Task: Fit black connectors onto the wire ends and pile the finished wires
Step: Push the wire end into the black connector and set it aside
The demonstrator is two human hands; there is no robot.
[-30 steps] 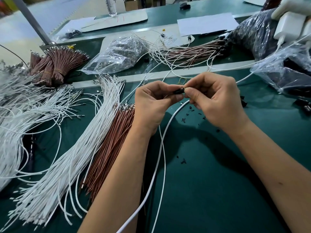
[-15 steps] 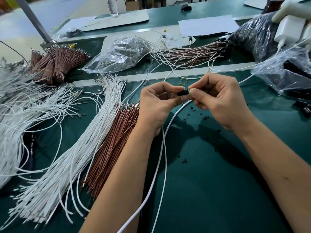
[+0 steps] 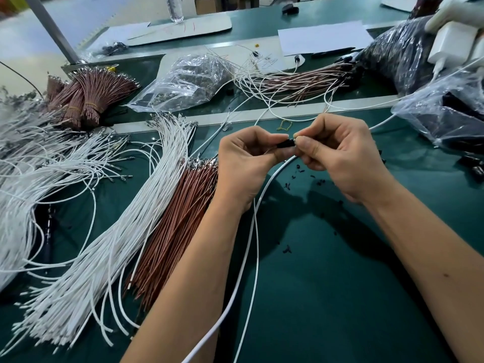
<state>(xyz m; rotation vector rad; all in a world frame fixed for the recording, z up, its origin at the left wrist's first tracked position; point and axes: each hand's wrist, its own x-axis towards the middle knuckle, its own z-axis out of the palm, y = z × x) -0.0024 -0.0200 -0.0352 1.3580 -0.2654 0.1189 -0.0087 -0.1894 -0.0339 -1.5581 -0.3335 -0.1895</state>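
Note:
My left hand (image 3: 248, 163) and my right hand (image 3: 337, 153) meet above the green mat, fingertips together. Between them sits a small black connector (image 3: 286, 144); my left thumb and fingers pinch it, and my right fingertips pinch its right end. A thin white wire (image 3: 255, 231) hangs down from under my left hand toward me. Loose black connectors (image 3: 301, 171) lie scattered on the mat below my hands. A fan of white wires (image 3: 125, 231) and a bundle of brown wires (image 3: 178, 226) lie to the left.
A thicker white cable (image 3: 230, 310) runs across the mat under my hands. Clear plastic bags (image 3: 188, 79) (image 3: 445, 111) lie behind and right. Finished brown and white wires (image 3: 296, 79) are heaped at the back. Tied brown bundles (image 3: 86, 93) sit far left.
Both hands have stayed together on the connector, shifting slightly; my right fingertips have worked a little at its right end.

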